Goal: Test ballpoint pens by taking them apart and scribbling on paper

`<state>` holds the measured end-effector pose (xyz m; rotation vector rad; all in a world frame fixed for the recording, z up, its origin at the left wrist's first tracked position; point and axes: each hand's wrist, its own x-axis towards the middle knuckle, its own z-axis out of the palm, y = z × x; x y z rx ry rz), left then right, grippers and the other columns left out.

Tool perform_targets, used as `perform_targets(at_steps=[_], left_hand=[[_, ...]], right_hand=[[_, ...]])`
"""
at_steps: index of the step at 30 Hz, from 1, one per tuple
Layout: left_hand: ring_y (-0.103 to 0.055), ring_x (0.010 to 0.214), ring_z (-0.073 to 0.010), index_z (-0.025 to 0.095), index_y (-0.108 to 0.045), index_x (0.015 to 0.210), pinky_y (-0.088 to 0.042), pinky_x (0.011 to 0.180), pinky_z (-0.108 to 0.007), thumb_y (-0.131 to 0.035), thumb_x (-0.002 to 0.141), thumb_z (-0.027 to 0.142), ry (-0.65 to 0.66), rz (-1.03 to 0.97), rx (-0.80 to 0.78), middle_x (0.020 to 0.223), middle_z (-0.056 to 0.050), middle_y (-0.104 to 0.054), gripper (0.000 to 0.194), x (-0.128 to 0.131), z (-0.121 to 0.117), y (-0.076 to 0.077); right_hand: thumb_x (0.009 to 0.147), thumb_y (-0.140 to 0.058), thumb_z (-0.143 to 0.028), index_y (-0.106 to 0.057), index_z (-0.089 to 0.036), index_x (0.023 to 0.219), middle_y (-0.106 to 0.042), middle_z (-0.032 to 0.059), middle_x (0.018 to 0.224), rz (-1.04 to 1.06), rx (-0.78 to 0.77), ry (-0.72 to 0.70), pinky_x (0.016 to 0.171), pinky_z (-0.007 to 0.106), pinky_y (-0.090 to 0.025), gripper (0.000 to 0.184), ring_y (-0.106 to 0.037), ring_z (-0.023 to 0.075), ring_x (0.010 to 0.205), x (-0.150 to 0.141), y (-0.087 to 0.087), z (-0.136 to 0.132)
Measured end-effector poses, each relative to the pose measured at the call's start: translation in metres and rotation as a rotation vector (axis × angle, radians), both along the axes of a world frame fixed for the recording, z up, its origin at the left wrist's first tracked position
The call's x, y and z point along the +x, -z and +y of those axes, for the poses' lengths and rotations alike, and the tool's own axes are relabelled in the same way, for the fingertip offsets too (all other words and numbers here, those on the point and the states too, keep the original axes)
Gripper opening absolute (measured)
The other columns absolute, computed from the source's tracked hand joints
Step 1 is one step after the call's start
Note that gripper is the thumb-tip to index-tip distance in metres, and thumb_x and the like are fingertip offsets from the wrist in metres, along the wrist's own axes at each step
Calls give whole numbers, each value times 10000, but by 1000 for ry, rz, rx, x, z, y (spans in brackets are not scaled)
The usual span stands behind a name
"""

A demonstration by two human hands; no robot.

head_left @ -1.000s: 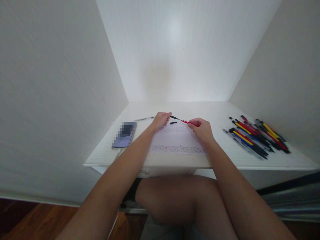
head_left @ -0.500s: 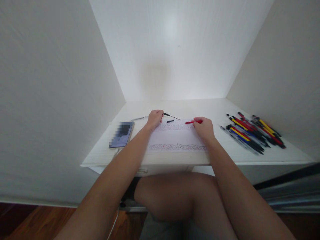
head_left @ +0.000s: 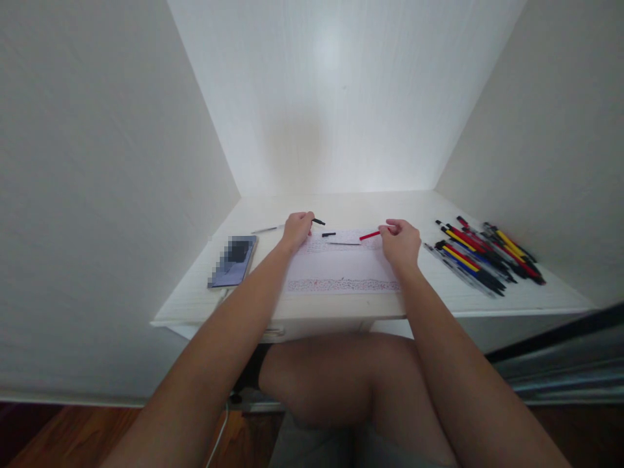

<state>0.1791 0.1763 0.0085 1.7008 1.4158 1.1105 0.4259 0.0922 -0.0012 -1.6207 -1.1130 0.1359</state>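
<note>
Pinched in my left hand (head_left: 297, 231) is a black pen barrel (head_left: 318, 221), its end pointing right over the paper's top edge. My right hand (head_left: 400, 244) is closed on a red pen (head_left: 370, 235), whose tip points left; the hand hides its other end. Between the hands, a small black pen cap (head_left: 329, 234) lies near the top of the sheet of paper (head_left: 341, 265). Just below the cap rests a thin dark pen refill (head_left: 344, 244), apart from both hands. Rows of small marks run along the paper's upper and lower parts.
To the left lies a phone (head_left: 234, 262) with a blurred screen. Behind it is another slender pen or refill (head_left: 264, 230). A pile of pens (head_left: 480, 253) in several colours spreads over the right of the white desk (head_left: 336, 307). Panels enclose the desk's back and sides.
The thin refill that stuck out of the black barrel now lies loose on the paper. My right hand has shifted slightly, and the red pen tilts more.
</note>
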Motion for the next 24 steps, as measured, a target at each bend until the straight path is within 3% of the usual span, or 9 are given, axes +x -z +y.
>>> perform_targets(at_steps=[3, 6, 9, 13, 15, 17, 20, 24], left_hand=[[-502, 521, -145, 171, -573, 650, -339, 511, -265, -468, 846, 434, -81, 15, 31, 579, -40, -552, 344, -1, 1, 1], [-557, 634, -173, 158, -623, 654, -378, 599, -281, -487, 849, 406, -121, 211, 124, 637, -66, -605, 344, -2, 1, 0], [-596, 775, -199, 151, -709, 758, -411, 707, -295, -500, 855, 342, -100, 399, 175, 783, -91, -683, 299, -3, 1, 0], [-618, 830, -226, 151, -764, 867, -429, 772, -310, -548, 830, 295, -52, 501, 164, 863, -123, -715, 262, -5, 0, 2], [-622, 839, -244, 147, -771, 872, -434, 788, -326, -570, 812, 284, -19, 532, 172, 869, -138, -717, 251, -7, 2, 5], [-623, 857, -257, 150, -776, 882, -439, 801, -339, -584, 798, 275, 14, 555, 190, 898, -143, -718, 244, -10, 4, 8], [-609, 870, -253, 159, -780, 917, -446, 815, -344, -612, 779, 268, 24, 582, 246, 949, -142, -704, 243, -12, 6, 11], [-585, 846, -214, 170, -772, 917, -436, 805, -325, -646, 795, 304, 64, 509, 387, 929, -113, -681, 220, -7, 0, 3]], right_hand=[[863, -697, -166, -726, -113, 1099, -716, 81, 908, 41, 14, 18, 932, 400, -503, 243, -678, 292, 916, 4, 1, 1], [877, -685, -135, -728, -102, 1088, -715, 83, 905, 18, -32, 24, 911, 386, -507, 218, -678, 284, 892, 6, -1, -2], [880, -682, -80, -746, -108, 1005, -711, 86, 909, -92, -116, -22, 888, 369, -504, 143, -676, 277, 892, 6, -4, -8], [881, -716, -64, -756, -131, 942, -709, 77, 931, -235, -183, -103, 862, 364, -497, 99, -663, 268, 879, 2, -6, -15], [890, -754, -113, -753, -147, 947, -706, 66, 956, -295, -125, -210, 854, 362, -494, 67, -653, 253, 850, -2, -7, -18], [875, -797, -138, -747, -171, 974, -704, 43, 987, -346, -53, -411, 849, 350, -496, 115, -645, 232, 838, -7, -8, -21], [808, -834, -54, -741, -197, 957, -704, 9, 967, -408, -79, -686, 854, 338, -500, 227, -643, 217, 844, -15, -8, -24], [831, -719, 85, -739, -176, 918, -695, 20, 880, -518, -161, -704, 887, 355, -488, 276, -638, 221, 797, -21, -4, -23]])
